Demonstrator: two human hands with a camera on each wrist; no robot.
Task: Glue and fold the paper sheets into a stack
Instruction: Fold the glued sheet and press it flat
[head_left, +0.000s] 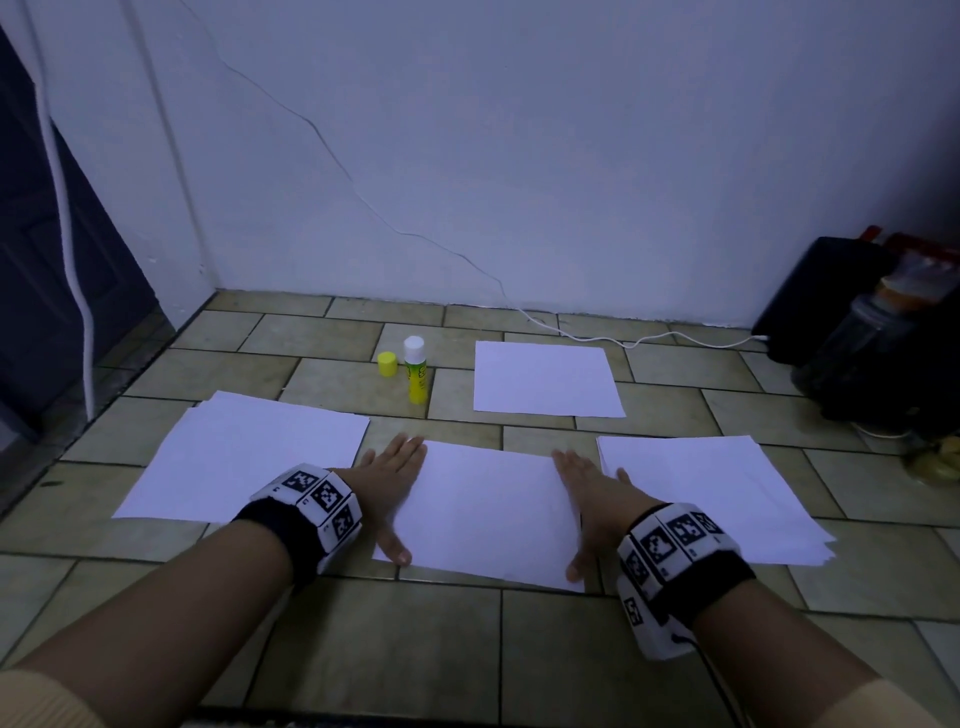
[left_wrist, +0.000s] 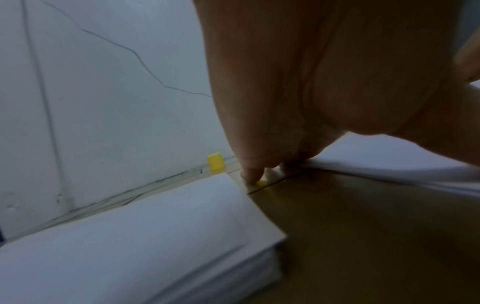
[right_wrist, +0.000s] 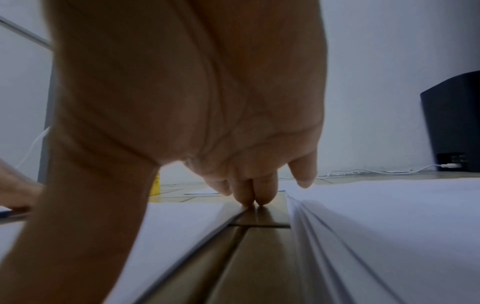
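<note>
Pressing flat, open left hand (head_left: 390, 470) and right hand (head_left: 589, 491) on a sheet (head_left: 485, 512) between them, folded pile (head_left: 711, 488) beside the right, uncapped glue stick (head_left: 415, 370) beyond, more remains.

— How was the light?
— Dim and bluish throughout; the white wall (head_left: 519, 130) read grey-blue, and the floor (head_left: 467, 649) carried only soft, faint shadows.
— Sharpness?
— The head view was fairly clear but bowed at its edges. Both wrist views were noisy and smeared, the near paper stack (left_wrist: 130, 246) blurred.
</note>
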